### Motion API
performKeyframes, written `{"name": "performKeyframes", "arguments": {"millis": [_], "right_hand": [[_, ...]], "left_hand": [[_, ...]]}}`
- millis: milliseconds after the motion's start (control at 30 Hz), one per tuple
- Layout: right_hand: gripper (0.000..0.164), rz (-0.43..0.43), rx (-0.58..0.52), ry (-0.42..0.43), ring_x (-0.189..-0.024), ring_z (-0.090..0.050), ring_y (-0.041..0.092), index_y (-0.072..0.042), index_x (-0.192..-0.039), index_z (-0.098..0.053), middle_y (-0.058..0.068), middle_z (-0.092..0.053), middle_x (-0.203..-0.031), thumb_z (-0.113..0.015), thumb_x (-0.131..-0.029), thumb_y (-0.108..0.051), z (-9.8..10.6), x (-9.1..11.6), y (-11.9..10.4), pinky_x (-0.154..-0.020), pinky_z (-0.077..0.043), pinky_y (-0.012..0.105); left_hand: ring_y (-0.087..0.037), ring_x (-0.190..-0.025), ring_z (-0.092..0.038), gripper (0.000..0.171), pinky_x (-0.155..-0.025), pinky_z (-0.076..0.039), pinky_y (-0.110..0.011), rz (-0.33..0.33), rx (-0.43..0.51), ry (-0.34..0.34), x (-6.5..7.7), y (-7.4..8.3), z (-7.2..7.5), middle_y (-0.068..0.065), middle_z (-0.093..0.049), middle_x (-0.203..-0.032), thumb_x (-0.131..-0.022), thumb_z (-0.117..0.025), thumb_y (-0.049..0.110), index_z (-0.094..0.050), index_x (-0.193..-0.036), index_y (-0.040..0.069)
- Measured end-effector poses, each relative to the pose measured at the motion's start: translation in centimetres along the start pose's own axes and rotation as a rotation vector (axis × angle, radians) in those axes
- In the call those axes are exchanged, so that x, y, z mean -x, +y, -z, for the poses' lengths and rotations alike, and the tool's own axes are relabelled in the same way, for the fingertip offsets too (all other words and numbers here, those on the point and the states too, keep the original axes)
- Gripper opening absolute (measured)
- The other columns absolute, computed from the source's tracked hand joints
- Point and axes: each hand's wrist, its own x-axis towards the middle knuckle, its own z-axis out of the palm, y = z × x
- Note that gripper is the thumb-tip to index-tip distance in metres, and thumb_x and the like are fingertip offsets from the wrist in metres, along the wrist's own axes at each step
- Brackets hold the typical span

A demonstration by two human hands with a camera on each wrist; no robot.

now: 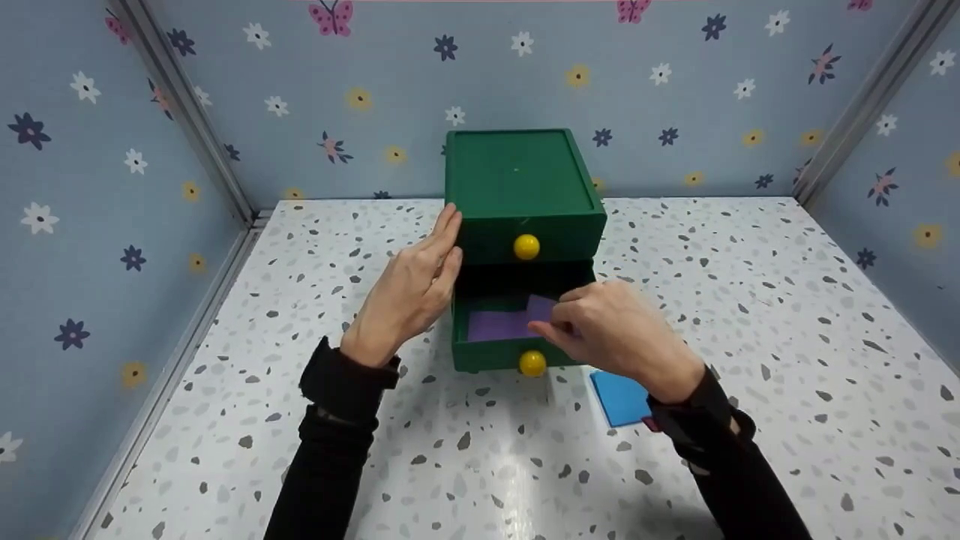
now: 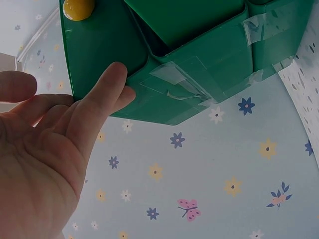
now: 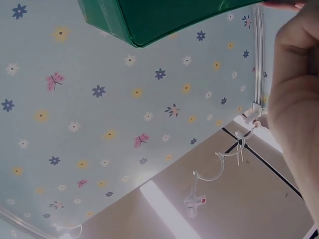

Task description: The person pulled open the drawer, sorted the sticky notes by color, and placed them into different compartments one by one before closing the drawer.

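Purple sheet [image 1: 495,326] lies in the pulled-out lower drawer [image 1: 487,353], long axis side to side, just left of the nearer right hand [image 1: 619,330], whose curled fingers pinch a raised purple piece [image 1: 539,307]; the left hand [image 1: 409,292], fingers straight, touches the green 2-drawer cabinet [image 1: 521,176].

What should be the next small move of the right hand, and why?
Perhaps the right hand should lower the raised end of the purple material into the open lower drawer: it seems to pinch that end while the rest lies inside, and the left hand rests against the green cabinet.
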Motion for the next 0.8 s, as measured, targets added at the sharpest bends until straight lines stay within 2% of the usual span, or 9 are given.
{"name": "performKeyframes", "arguments": {"millis": [167,300,400,600,800], "right_hand": [[0.029,-0.022,-0.121,-0.156,-0.046,-0.044,-0.001,-0.020,-0.061,-0.060,-0.011,-0.051,-0.053,-0.070,-0.085,-0.031,0.0,0.1,-0.4,-0.045,-0.032,0.015],[0.010,-0.071,-0.176,-0.279,-0.059,-0.060,0.001,-0.019,-0.079,-0.073,-0.008,-0.069,-0.072,-0.074,-0.081,-0.029,-0.5,0.0,-0.8,-0.055,-0.047,0.016],[0.012,-0.096,-0.203,-0.348,-0.069,-0.064,0.006,-0.017,-0.089,-0.075,-0.004,-0.072,-0.084,-0.075,-0.080,-0.025,-0.9,-0.2,-0.8,-0.062,-0.051,0.019],[0.014,-0.095,-0.295,-0.410,-0.077,-0.067,0.010,-0.016,-0.096,-0.076,-0.001,-0.073,-0.094,-0.073,-0.082,-0.018,-1.5,-0.6,-0.4,-0.070,-0.054,0.022],[0.015,-0.093,-0.331,-0.398,-0.079,-0.067,0.008,-0.018,-0.096,-0.076,-0.003,-0.073,-0.094,-0.073,-0.081,-0.016,-1.8,-0.7,-0.1,-0.070,-0.054,0.020]], "left_hand": [[-0.017,-0.138,-0.033,0.052,-0.111,-0.035,-0.034,-0.013,-0.006,0.000,0.0,0.0,0.0,-0.010,-0.021,-0.156,-0.104,-0.028,0.031,-0.026,-0.148,0.005],[-0.017,-0.139,-0.032,0.052,-0.111,-0.035,-0.034,-0.012,-0.006,-0.001,-0.1,0.0,0.0,-0.010,-0.021,-0.156,-0.104,-0.028,0.031,-0.026,-0.148,0.004],[-0.017,-0.139,-0.032,0.052,-0.111,-0.034,-0.034,-0.009,-0.008,0.001,-0.1,0.0,0.0,-0.011,-0.022,-0.156,-0.104,-0.029,0.030,-0.026,-0.148,0.004],[-0.016,-0.139,-0.031,0.051,-0.112,-0.033,-0.034,0.001,-0.013,0.003,-0.1,0.1,0.0,-0.008,-0.021,-0.156,-0.104,-0.029,0.030,-0.026,-0.148,0.006],[-0.016,-0.139,-0.032,0.050,-0.112,-0.033,-0.033,0.009,-0.008,-0.002,-0.1,0.1,-0.1,-0.007,-0.021,-0.156,-0.104,-0.029,0.029,-0.025,-0.148,0.007]]}}
